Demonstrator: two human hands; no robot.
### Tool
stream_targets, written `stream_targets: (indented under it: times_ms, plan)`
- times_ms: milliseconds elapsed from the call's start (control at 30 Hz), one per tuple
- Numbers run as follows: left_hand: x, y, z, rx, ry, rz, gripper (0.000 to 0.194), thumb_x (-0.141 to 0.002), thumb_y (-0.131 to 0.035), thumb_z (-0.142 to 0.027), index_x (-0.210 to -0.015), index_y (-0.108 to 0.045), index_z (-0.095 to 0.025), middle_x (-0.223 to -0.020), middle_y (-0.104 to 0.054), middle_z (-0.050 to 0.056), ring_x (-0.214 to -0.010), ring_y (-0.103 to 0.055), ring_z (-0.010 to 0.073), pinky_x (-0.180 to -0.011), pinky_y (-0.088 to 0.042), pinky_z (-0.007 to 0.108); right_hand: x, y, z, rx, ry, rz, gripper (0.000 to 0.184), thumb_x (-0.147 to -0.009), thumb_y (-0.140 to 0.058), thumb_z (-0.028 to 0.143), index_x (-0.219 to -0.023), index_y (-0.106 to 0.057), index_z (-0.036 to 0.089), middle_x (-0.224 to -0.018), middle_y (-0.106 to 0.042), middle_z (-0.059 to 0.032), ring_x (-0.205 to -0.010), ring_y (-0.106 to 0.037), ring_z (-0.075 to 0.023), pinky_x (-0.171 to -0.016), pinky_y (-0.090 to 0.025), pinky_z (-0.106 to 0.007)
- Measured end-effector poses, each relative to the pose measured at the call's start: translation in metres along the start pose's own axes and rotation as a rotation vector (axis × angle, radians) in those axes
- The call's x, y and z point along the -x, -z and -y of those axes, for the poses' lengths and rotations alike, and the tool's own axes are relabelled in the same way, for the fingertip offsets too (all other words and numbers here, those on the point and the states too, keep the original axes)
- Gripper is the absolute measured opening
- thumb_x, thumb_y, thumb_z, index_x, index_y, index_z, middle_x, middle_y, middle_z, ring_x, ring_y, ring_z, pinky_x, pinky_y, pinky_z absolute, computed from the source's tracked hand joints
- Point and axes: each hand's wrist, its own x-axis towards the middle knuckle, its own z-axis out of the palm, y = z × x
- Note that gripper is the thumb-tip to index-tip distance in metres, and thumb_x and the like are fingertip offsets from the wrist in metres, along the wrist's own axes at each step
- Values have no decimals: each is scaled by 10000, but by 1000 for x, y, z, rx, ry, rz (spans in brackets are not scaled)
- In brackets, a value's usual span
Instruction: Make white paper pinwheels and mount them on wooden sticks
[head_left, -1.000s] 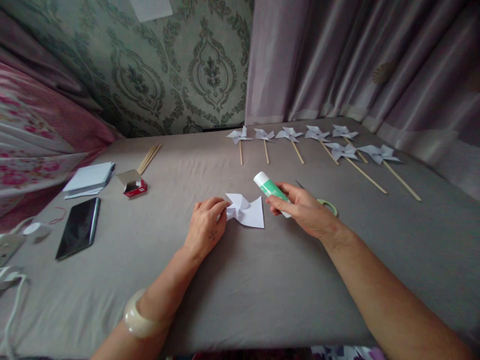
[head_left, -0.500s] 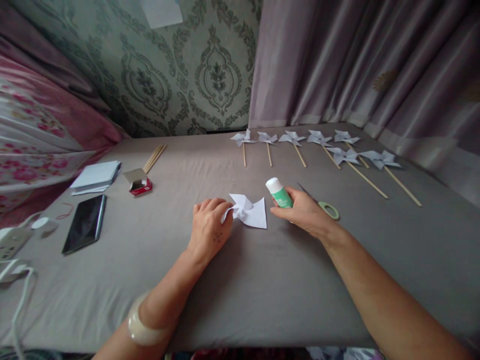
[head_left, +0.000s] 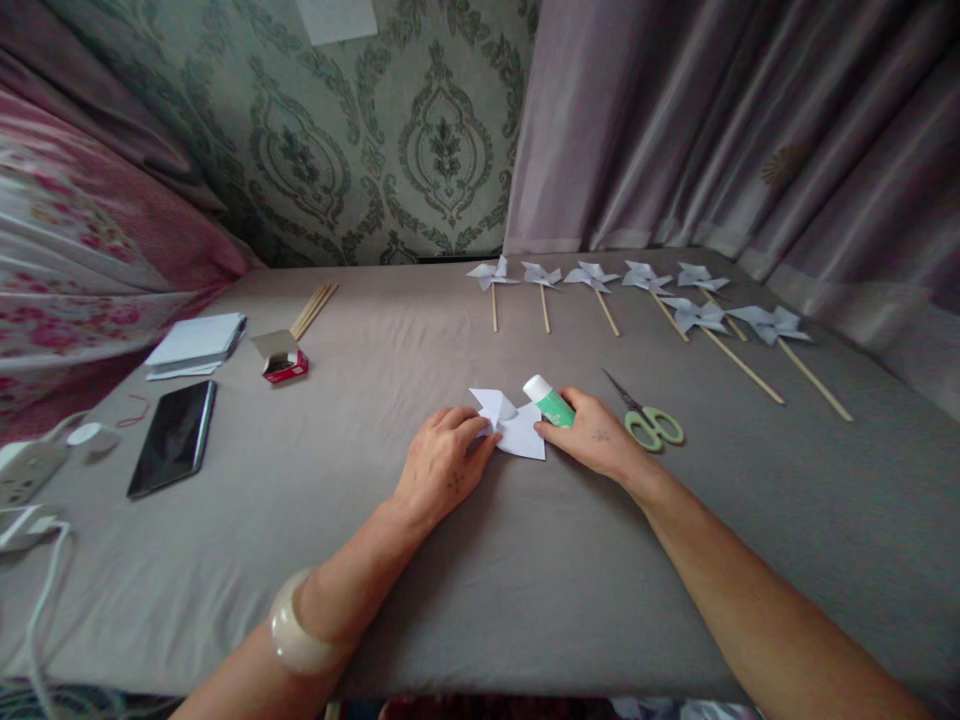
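A partly folded white paper pinwheel [head_left: 517,430] lies in front of me, some of its points bent in to the middle and its right side flat. My left hand [head_left: 448,455] is closed on its left side, fingers pressed at the folded centre. My right hand [head_left: 592,430] grips a green and white glue stick [head_left: 551,402], its white end tilted up and left. The thumb of that hand is at the paper's right edge; whether it presses on it I cannot tell. Green-handled scissors [head_left: 646,418] lie just right of my right hand.
Several finished pinwheels on sticks [head_left: 592,277] lie along the back right. At the left are wooden sticks [head_left: 313,310], an open red box [head_left: 285,368], stacked white paper [head_left: 196,343], a phone [head_left: 174,438] and a power strip [head_left: 28,475].
My right hand has moved left with the glue stick, up to the paper's right side, uncovering more of the scissors. My left thumb now shows on the paper's folded centre. The view has shifted slightly.
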Motion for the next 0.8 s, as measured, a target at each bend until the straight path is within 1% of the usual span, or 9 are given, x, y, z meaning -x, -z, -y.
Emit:
stream_targets:
  times_ms: [133,200,333,433,533,800]
  plan:
    - [0,-1,-2,-25,-26,5,250,-912,-498,-340,-961,-676,-172,-1052,-673,84,-962,-607,218,-859,-519,360,-2,-3,2,-33,15,-109,172,-716,-627,280,-855,-605,180,-758,-663,-38,-710,-603,-190,-636,-403,-267]
    - [0,-2,-3,-42,-41,12,241,-911,-501,-331,-962,-672,-169,-1052,-672,83,-965,-604,219,-852,-524,357,-4,-5,4,-83,32,-132,149,-729,-619,276,-845,-607,184,-777,-678,-42,-723,-618,-192,-657,-420,-272]
    - [0,-4,-4,-60,-71,5,239,-915,-495,-324,-964,-668,-166,-1046,-671,81,-955,-602,219,-843,-529,358,-10,-13,7,-123,67,-142,163,-728,-636,274,-863,-600,190,-821,-700,-50,-746,-636,-193,-679,-437,-275]
    - [0,-6,-3,-52,-84,6,245,-920,-486,-323,-972,-664,-162,-1042,-667,81,-955,-599,212,-847,-526,349,-13,-18,10,-58,82,-161,202,-719,-657,285,-888,-595,193,-817,-700,-54,-757,-643,-206,-664,-432,-275]
    - [0,-7,-3,-52,-97,10,241,-924,-480,-318,-973,-660,-166,-1033,-663,82,-955,-595,204,-853,-523,344,-14,-21,11,3,94,-173,197,-740,-641,302,-900,-595,196,-808,-697,-62,-776,-648,-221,-637,-422,-270]
    - [-2,-7,-5,-60,-118,32,259,-934,-451,-308,-940,-661,-157,-1017,-660,95,-953,-585,210,-857,-518,359,-16,-27,9,60,90,-159,180,-761,-620,316,-903,-581,211,-791,-694,-59,-767,-646,-224,-610,-405,-263]
